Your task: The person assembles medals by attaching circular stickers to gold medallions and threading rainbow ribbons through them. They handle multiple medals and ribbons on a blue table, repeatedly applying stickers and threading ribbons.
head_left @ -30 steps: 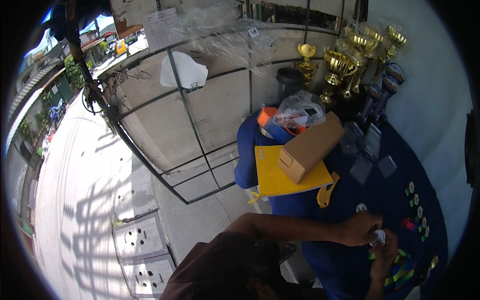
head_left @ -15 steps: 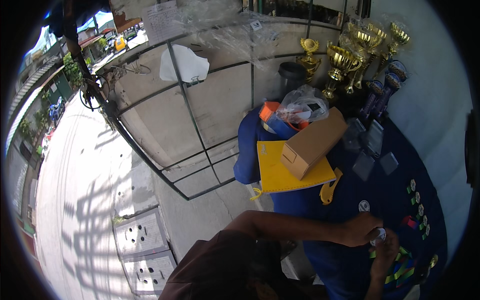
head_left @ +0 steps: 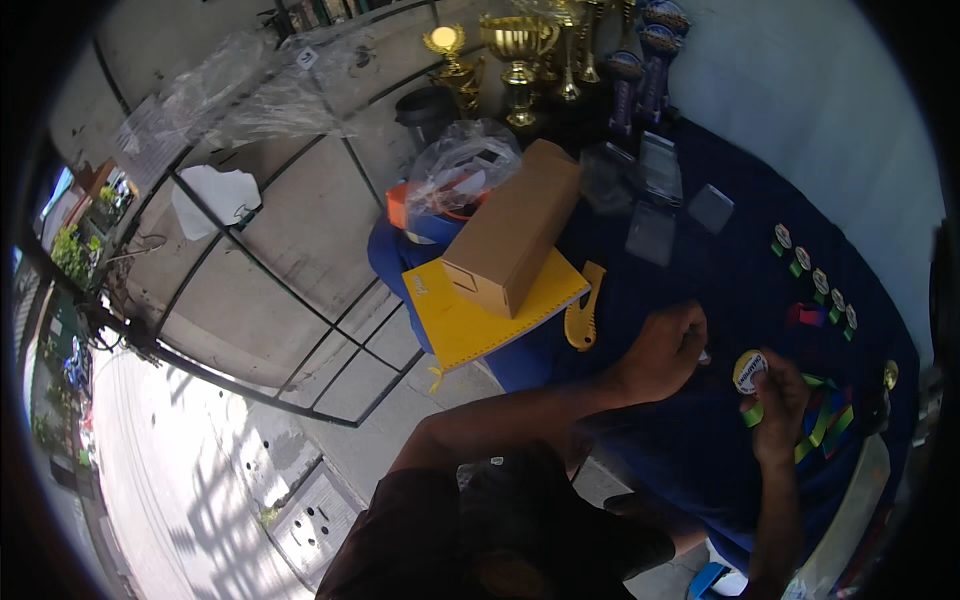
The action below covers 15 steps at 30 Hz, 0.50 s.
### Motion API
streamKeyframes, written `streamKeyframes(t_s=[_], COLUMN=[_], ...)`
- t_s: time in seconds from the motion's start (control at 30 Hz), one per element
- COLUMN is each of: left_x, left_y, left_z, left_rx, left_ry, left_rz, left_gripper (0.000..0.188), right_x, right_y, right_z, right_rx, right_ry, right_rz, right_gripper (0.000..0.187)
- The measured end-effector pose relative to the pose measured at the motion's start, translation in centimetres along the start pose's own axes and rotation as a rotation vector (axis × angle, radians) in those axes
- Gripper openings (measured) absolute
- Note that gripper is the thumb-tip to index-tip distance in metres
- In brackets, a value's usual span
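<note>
- White plastic bag (head_left: 222,192) on the paved floor, far left.
- Cardboard box (head_left: 514,228) lies tilted across a yellow notebook (head_left: 478,315); yellow cutter (head_left: 582,318) just beside.
- Gold trophies (head_left: 515,45) at the back of the blue tabletop (head_left: 700,270).
- Left hand (head_left: 665,350) curled shut, contents hidden.
- Right hand (head_left: 778,402) pinches a round medal (head_left: 749,371) with green ribbon.
- More medals (head_left: 815,280) in a row to the right.

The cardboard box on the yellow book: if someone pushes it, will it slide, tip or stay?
The cardboard box lies flat on its long side, so it probably will not tip. It rests on the smooth yellow book, which overhangs the table edge, so a push may slide both. It looks light, perhaps nearly empty.
</note>
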<state>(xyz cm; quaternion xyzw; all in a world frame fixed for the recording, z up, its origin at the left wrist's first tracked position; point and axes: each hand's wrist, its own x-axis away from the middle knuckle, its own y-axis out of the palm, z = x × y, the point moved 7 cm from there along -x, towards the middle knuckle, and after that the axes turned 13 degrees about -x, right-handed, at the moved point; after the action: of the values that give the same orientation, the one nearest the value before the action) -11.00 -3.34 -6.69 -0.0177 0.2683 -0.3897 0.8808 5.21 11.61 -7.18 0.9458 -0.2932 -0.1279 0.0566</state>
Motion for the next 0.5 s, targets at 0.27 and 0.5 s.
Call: streamKeyframes(t_s=[0.27,0.5], left_x=[1.4,0.7], left_y=[3.9,5.1], left_z=[1.2,2.6], left_rx=[-0.22,-0.027], left_ry=[-0.084,0.03], left_rz=[-0.506,-0.447], left_gripper=[0.023,0.062], right_x=[0.2,0.6], right_y=[1.6,2.0], right_z=[0.1,-0.3], right_rx=[-0.243,-0.243], right_ry=[0.05,0.095], right_rz=[-0.027,-0.059], right_gripper=[0.029,0.026])
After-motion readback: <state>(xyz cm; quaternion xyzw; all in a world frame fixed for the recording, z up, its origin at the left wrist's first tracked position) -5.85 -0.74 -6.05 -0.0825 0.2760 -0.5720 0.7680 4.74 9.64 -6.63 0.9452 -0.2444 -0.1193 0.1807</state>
